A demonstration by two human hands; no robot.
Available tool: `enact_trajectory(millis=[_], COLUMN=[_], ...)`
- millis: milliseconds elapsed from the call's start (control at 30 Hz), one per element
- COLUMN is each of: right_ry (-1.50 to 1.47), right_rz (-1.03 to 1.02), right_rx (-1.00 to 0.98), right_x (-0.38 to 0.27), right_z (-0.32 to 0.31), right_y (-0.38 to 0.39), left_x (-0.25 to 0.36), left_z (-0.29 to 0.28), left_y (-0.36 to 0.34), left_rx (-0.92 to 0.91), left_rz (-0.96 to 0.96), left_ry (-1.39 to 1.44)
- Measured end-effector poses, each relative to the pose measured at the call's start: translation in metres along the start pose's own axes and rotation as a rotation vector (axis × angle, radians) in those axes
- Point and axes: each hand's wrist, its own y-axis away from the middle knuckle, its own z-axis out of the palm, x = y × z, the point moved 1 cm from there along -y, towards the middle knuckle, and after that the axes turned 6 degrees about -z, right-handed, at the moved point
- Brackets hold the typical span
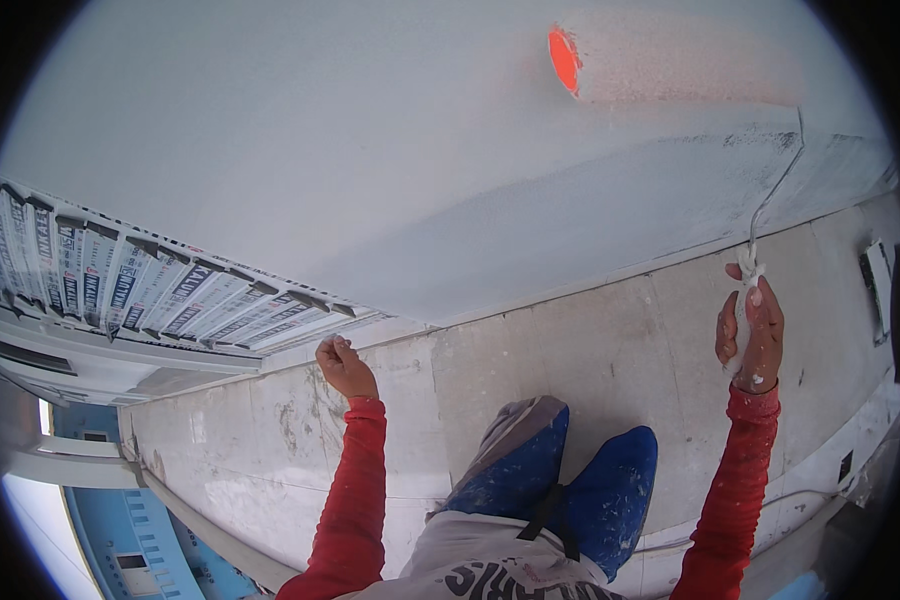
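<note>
Blue paint-spattered trousers [560, 480] stood on a pale tiled floor [610, 360]; the left hand [344, 365] was fisted, holding nothing visible; the right hand [752, 335] gripped a paint roller [670, 58] handle, fingers wrapped tight. The roller pressed on the white wall [300, 160]; overloading could drip paint onto the floor.

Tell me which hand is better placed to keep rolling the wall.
Right. The right hand grips the roller handle, roller on the wall. The left hand is closed, away from it.
</note>
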Motion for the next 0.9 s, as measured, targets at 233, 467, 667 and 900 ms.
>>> enact_trajectory(millis=[233, 467, 667, 900], right_ry=[0.109, 0.169, 0.248, 0.245], right_rz=[0.032, 0.399, 0.656, 0.700], right_rx=[-0.001, 0.021, 0.082, 0.076], right_x=[0.042, 0.141, 0.192, 0.212], right_z=[-0.032, -0.086, -0.105, -0.114], right_y=[0.000, 0.060, 0.105, 0.137], left_x=[-0.005, -0.019, -0.015, -0.019], left_z=[0.099, 0.137, 0.159, 0.170], left_y=[0.082, 0.086, 0.097, 0.094], left_rx=[-0.153, -0.054, 0.029, 0.111], left_rz=[-0.119, -0.208, -0.284, -0.287], left_ry=[-0.151, -0.199, -0.187, -0.178])
